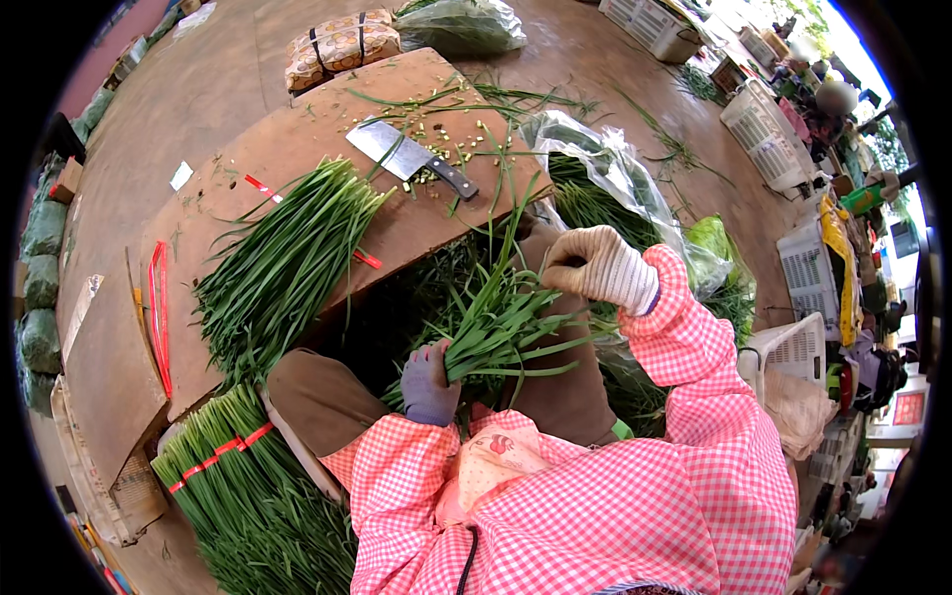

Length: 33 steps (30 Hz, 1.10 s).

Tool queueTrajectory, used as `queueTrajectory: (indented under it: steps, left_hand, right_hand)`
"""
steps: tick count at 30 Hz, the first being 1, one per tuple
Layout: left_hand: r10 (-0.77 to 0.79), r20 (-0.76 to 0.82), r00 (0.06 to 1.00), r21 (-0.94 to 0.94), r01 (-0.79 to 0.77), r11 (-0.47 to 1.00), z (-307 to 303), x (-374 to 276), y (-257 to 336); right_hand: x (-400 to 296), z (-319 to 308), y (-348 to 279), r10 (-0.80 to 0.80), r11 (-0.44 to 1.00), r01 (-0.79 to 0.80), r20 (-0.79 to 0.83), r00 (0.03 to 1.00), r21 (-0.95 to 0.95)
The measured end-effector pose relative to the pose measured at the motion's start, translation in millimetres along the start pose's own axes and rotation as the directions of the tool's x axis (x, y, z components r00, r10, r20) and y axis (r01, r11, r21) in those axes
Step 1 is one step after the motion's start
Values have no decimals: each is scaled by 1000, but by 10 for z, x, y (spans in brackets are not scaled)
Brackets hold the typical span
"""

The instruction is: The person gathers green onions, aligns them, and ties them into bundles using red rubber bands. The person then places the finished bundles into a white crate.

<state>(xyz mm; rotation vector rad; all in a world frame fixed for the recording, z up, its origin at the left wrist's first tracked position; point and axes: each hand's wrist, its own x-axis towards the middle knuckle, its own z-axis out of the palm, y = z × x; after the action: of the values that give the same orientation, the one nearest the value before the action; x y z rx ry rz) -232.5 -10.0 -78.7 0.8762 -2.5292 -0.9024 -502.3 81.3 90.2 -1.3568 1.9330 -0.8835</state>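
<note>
In a purple-grey glove, my left hand point(431, 381) grips a loose bunch of garlic chives point(500, 320) over my lap. My right hand point(591, 266), in a striped cream knit glove, is curled just right of the bunch's leaves; whether its fingers pinch a blade is hidden. A larger pile of chives point(294, 256) lies on the board point(282, 141) before me, cut ends pointing away. Beyond it rests a cleaver point(401, 152) with a dark handle, among chopped stem bits point(442, 149). Red tape point(366, 258) shows under the pile.
Chive bundles tied with red tape point(223, 450) stand at my lower left. Red strips point(158, 320) lie on the board's left side. An open plastic bag point(617, 167) of chives is at my right. White crates point(766, 134) and people line the far right. A patterned cushion point(342, 48) lies ahead.
</note>
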Motion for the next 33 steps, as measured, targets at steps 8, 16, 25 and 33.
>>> queueTrajectory:
  steps: [8,16,25,33]
  left_hand:
    - [4,5,1000,-14,-4,1000,10,5,20]
    - [-25,20,1000,-17,25,1000,27,0,-1]
    - [8,-68,998,-52,-11,999,21,-22,-17]
    - [26,-59,998,-21,-27,999,74,-22,-69]
  right_hand:
    - [-36,141,-59,-3,983,20,97,995,-180]
    - [-38,264,-18,-138,990,138,-13,990,2]
    - [-129,-120,230,124,987,-142,-210,970,-73]
    - [-197,28,387,58,862,-35,31,998,-505]
